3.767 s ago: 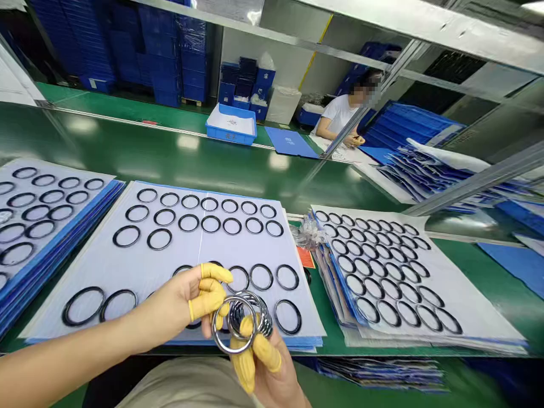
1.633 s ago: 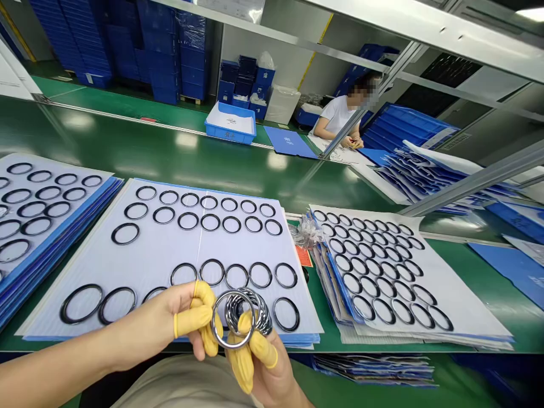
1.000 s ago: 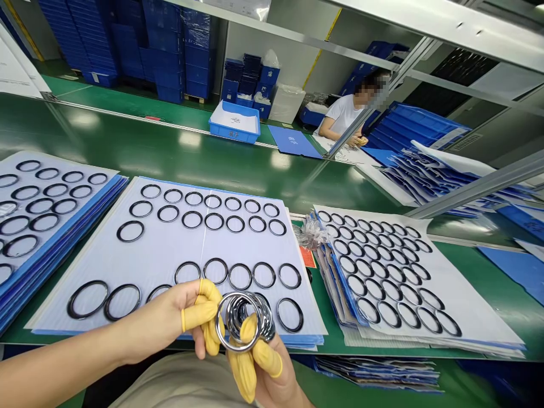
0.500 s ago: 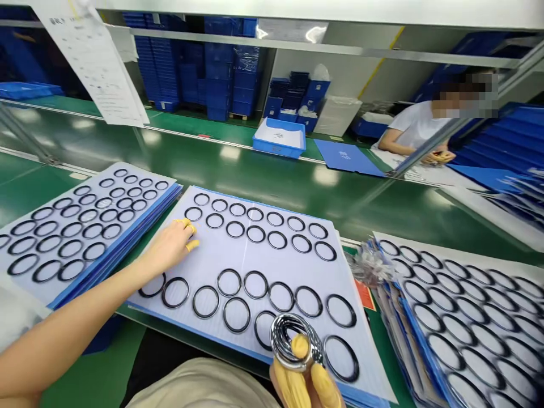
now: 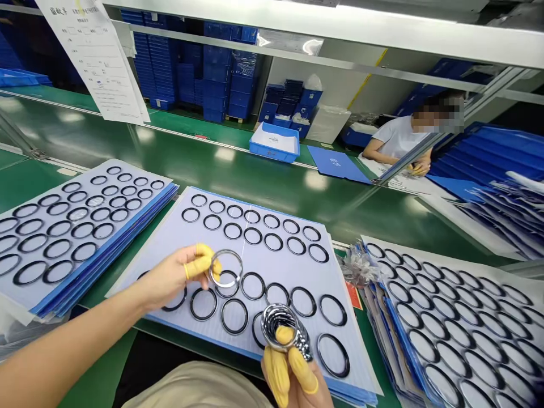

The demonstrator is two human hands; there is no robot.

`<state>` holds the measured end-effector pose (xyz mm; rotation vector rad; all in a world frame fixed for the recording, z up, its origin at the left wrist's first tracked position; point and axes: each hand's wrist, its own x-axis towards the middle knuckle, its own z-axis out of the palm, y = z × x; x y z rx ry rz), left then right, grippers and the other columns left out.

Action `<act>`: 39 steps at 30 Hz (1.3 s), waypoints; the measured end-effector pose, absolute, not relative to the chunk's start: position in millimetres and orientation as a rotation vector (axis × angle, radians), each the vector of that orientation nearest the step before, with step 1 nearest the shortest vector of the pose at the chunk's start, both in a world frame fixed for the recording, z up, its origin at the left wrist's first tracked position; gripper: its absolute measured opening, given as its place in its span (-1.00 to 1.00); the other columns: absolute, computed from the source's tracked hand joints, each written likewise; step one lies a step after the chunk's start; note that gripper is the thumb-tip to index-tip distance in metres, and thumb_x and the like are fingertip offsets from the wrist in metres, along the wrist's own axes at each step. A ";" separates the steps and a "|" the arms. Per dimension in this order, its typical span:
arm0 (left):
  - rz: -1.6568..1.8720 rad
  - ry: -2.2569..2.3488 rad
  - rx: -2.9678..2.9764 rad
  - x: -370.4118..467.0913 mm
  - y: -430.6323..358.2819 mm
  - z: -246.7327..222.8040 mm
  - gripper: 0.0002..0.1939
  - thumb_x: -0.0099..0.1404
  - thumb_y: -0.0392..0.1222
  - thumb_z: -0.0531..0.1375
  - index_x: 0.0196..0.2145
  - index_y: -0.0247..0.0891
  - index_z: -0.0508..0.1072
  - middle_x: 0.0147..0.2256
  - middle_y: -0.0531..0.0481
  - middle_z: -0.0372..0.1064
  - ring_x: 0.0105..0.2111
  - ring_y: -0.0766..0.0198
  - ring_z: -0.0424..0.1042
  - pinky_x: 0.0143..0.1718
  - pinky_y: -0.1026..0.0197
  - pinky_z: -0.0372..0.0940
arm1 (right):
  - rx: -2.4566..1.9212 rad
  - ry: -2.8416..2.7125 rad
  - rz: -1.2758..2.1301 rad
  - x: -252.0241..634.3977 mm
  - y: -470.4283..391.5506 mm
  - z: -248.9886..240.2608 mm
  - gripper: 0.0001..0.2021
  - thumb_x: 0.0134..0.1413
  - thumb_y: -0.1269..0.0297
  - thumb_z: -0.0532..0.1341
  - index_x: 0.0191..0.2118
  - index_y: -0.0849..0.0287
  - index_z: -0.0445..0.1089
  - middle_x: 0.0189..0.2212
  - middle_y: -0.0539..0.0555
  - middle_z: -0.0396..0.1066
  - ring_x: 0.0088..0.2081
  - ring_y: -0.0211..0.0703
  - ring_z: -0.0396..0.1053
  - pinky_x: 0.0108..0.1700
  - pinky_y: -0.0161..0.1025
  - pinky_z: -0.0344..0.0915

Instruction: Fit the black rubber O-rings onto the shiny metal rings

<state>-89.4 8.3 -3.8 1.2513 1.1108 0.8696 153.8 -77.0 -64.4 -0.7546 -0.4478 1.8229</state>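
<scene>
Blue tray [image 5: 274, 153]: white sheet [image 5: 264, 136] inside | left hand [image 5: 181, 271]: ring [image 5: 226, 251] | right hand [image 5: 294, 371]: rings [image 5: 301, 343]

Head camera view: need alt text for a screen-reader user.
A person's left hand holds up one shiny ring over a pale sheet bearing rows of dark rings; the right hand grips a bundle of shiny rings. Ring-covered stacks flank the sheet; a co-worker is across the green bench.
</scene>
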 end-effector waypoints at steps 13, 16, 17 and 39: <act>0.684 0.755 0.843 -44.9 -22.0 1.9 -0.65 0.19 0.05 0.30 -0.42 -0.31 0.38 -0.44 0.04 0.38 -0.48 0.39 0.35 -0.40 0.35 0.25 | -0.737 -0.575 1.821 154.6 -79.2 -71.0 -0.73 0.03 0.06 0.32 -0.46 0.17 0.41 -0.71 -0.04 0.33 -0.67 -0.34 0.18 -0.61 -0.39 0.11; 0.652 0.770 0.867 -40.9 -25.7 -0.4 -0.68 0.21 0.04 0.29 -0.38 -0.30 0.39 -0.42 0.03 0.40 -0.46 0.38 0.36 -0.38 0.33 0.24 | -0.679 -0.608 1.841 154.3 -76.7 -74.8 -0.72 0.01 0.03 0.32 -0.41 0.16 0.40 -0.70 -0.04 0.34 -0.70 -0.35 0.15 -0.65 -0.39 0.10; 0.642 0.775 0.865 -39.5 -26.3 -1.3 -0.68 0.21 0.03 0.29 -0.38 -0.30 0.39 -0.42 0.03 0.41 -0.47 0.38 0.36 -0.37 0.33 0.24 | -0.670 -0.630 1.842 154.2 -76.2 -75.4 -0.71 0.01 0.02 0.31 -0.41 0.16 0.40 -0.71 -0.04 0.33 -0.71 -0.35 0.13 -0.66 -0.39 0.09; 0.417 0.725 1.386 -22.7 -12.7 -21.7 -0.56 0.24 -0.28 0.20 0.07 -0.17 0.27 0.06 -0.12 0.28 0.06 0.13 0.27 0.11 0.05 0.16 | -0.728 -1.014 2.155 146.0 -73.9 -63.2 -0.59 -0.15 -0.05 0.38 -0.34 0.24 0.45 -0.59 0.01 0.39 -0.58 -0.32 0.32 -0.51 -0.38 0.28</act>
